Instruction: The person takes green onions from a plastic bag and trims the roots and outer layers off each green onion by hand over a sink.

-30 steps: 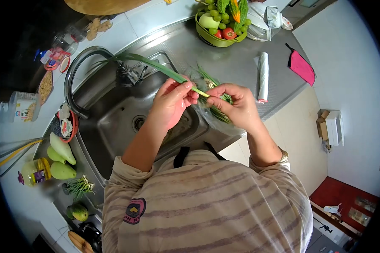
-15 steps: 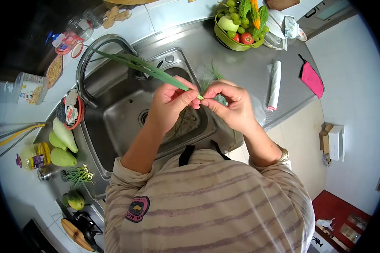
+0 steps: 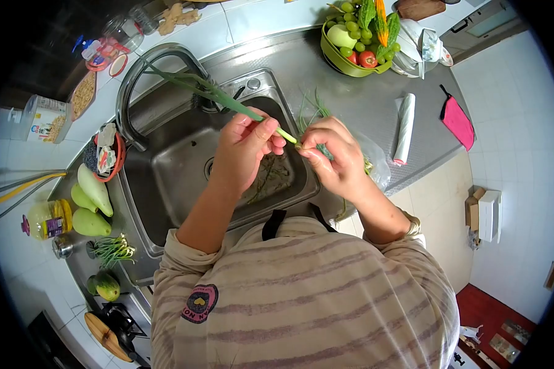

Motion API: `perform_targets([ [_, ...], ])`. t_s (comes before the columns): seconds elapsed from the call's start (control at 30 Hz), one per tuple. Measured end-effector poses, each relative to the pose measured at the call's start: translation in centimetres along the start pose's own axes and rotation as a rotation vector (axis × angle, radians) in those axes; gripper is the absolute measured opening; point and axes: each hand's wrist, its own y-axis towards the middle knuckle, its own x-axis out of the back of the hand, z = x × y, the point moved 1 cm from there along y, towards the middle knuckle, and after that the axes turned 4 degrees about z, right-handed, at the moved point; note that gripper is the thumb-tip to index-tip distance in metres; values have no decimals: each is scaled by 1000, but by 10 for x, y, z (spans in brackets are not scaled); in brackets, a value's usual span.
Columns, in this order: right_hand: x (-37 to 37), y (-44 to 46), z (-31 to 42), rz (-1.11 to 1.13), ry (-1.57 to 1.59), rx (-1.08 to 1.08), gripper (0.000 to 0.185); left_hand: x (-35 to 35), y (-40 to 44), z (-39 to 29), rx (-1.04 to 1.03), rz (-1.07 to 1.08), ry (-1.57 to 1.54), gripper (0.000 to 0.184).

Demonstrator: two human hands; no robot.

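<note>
Head view: left hand [image 3: 241,146] grips scallion [image 3: 231,101]; right hand [image 3: 337,158], pale end [image 3: 288,136].

Pink cloth [image 3: 457,122] — near the plastic roll [image 3: 404,129].

The shirt [image 3: 326,289] has beige and brown stripes; the pouch [image 3: 457,122] is pink.

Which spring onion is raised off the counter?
The long spring onion held in left hand and right hand; the left bunch and right bunch rest beside the sink.
</note>
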Motion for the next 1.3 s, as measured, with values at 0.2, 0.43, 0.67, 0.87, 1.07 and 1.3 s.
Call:
perform_targets([
  [0.2,4,-7,-1,-16,112,65,12,14,1,0,78,-44,-49,9],
  [0.43,-5,-25,-2,-16,618,-239,8,22,2,5,111,-21,-97,6],
  [0.67,8,-34,3,-76,615,-322,6,35,6,4,-9,-114,-13,6],
  [0.87,16,-20,-3,-49,631,-540,8,41,5,-17,-172,12,144,8],
  [1.07,-2,4,5,159,140,-522,18,28,-1,-20,-297,15,232,11],
  [1.3,-22,-3,-8,5,192,-434,9,22,-14,-5,-133,13,332,11],
])
